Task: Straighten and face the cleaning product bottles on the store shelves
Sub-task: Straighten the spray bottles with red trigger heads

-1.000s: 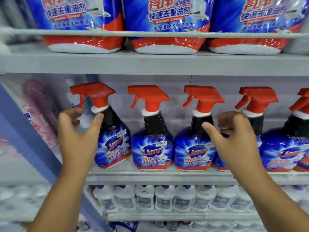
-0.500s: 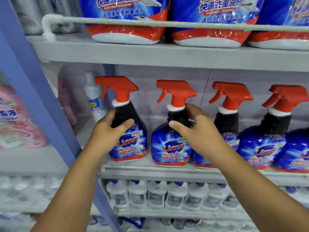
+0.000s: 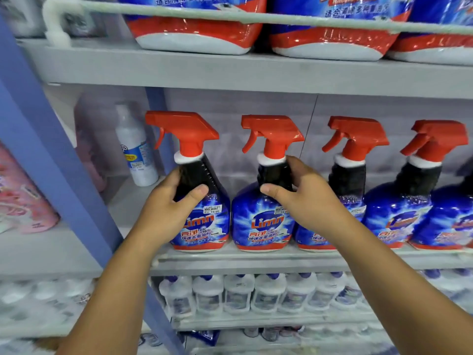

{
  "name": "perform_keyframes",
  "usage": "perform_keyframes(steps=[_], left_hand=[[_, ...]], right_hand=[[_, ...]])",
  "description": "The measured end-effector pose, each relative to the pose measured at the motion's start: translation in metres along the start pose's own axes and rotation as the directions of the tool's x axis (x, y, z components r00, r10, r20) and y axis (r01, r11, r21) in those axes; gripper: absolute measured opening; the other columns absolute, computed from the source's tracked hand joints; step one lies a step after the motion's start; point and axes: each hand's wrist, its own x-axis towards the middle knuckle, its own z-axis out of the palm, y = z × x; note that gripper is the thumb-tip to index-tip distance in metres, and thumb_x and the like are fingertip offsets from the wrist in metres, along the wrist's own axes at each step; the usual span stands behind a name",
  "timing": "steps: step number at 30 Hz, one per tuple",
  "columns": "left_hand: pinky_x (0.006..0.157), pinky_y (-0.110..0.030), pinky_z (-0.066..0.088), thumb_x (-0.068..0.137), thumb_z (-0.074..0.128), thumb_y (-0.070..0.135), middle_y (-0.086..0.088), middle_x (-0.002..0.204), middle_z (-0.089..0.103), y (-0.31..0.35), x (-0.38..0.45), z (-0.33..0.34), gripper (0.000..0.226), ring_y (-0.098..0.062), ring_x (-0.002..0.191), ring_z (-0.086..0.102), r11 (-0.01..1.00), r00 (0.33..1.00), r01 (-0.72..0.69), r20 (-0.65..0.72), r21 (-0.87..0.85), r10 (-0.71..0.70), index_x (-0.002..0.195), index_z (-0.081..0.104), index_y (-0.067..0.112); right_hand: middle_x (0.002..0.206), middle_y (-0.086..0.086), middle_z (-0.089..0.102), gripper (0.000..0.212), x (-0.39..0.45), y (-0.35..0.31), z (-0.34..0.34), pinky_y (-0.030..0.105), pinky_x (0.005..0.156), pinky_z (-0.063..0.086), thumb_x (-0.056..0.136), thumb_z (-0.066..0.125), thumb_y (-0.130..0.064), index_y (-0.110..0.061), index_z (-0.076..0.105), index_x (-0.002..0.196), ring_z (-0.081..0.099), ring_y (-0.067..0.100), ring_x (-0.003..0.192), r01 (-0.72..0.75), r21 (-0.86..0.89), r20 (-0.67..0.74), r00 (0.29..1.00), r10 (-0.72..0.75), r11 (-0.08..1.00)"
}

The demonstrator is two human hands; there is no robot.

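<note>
I am gripping two spray bottles on the middle shelf (image 3: 256, 262). My left hand (image 3: 166, 208) is curling round the black neck of the first bottle (image 3: 202, 201). My right hand (image 3: 304, 198) is curling round the neck of the second bottle (image 3: 258, 213). Both bottles are standing upright, touching side by side, with labels facing me.

2 bare forearms, no sleeves, left hand (image 3: 163, 213) and right hand (image 3: 307, 201) ungloved.
</note>
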Motion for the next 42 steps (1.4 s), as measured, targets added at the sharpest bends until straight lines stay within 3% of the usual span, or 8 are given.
perform_keyframes(steps=[6, 14, 23, 30, 38, 42], left_hand=[[0.08, -0.021, 0.05, 0.096, 0.066, 0.035, 0.021, 0.11, 0.069, 0.001, -0.001, 0.0, 0.024, 0.005, 0.098, 0.067, 1.0, 1.0, -0.006, 0.0, -0.002, 0.006, 0.113, 0.056, 0.047], [0.074, -0.017, 0.049, 0.095, 0.066, 0.032, 0.023, 0.104, 0.069, 0.006, -0.001, 0.0, 0.022, 0.013, 0.091, 0.067, 1.0, 1.0, 0.021, 0.014, -0.011, -0.021, 0.102, 0.057, 0.051], [0.076, -0.023, 0.051, 0.096, 0.065, 0.035, 0.03, 0.101, 0.07, 0.005, -0.002, -0.001, 0.02, 0.007, 0.091, 0.069, 0.999, 0.999, 0.043, 0.012, -0.029, -0.043, 0.103, 0.058, 0.052], [0.076, -0.026, 0.052, 0.096, 0.065, 0.035, 0.017, 0.101, 0.074, 0.007, -0.006, 0.0, 0.017, 0.005, 0.09, 0.07, 0.997, 0.998, 0.061, 0.0, -0.042, -0.061, 0.102, 0.059, 0.049], [0.074, -0.024, 0.051, 0.097, 0.064, 0.034, 0.031, 0.098, 0.071, 0.006, -0.008, 0.001, 0.016, 0.007, 0.088, 0.069, 0.998, 0.999, 0.048, 0.011, -0.05, -0.047, 0.104, 0.058, 0.047], [0.077, -0.018, 0.047, 0.095, 0.069, 0.03, 0.038, 0.095, 0.068, 0.005, -0.012, 0.005, 0.026, 0.016, 0.091, 0.064, 1.0, 0.998, 0.006, -0.061, 0.021, -0.005, 0.104, 0.056, 0.05]], right_hand=[[0.108, -0.011, 0.068, 0.038, -0.001, -0.001, -0.001, 0.013, 0.074, 0.048, 0.089, 0.073, -0.038, -0.035, 0.055, 0.123, 0.063, 0.005, 0.098, 0.003, 0.009, 0.022, 1.0, -0.003, 1.0], [0.105, -0.012, 0.064, 0.041, -0.002, 0.0, 0.0, 0.007, 0.071, 0.043, 0.09, 0.073, -0.037, -0.031, 0.054, 0.126, 0.059, 0.009, 0.095, 0.027, -0.008, 0.016, 1.0, -0.027, 1.0], [0.106, -0.01, 0.063, 0.041, -0.002, 0.001, -0.001, 0.01, 0.072, 0.043, 0.091, 0.072, -0.037, -0.031, 0.053, 0.127, 0.059, 0.011, 0.096, 0.036, -0.019, 0.031, 0.999, -0.035, 0.999], [0.108, -0.009, 0.064, 0.043, -0.002, 0.001, 0.0, 0.01, 0.072, 0.043, 0.091, 0.071, -0.038, -0.03, 0.052, 0.128, 0.06, 0.012, 0.097, 0.036, -0.029, 0.025, 0.999, -0.035, 0.999], [0.112, -0.009, 0.065, 0.046, -0.003, 0.002, 0.001, 0.009, 0.074, 0.044, 0.091, 0.072, -0.039, -0.031, 0.051, 0.131, 0.061, 0.011, 0.1, 0.03, -0.019, 0.013, 0.999, -0.029, 0.999], [0.12, -0.015, 0.066, 0.049, -0.006, 0.007, -0.002, 0.017, 0.084, 0.049, 0.093, 0.069, -0.039, -0.036, 0.049, 0.137, 0.061, 0.004, 0.108, 0.055, -0.003, 0.059, 0.997, -0.054, 0.998]])
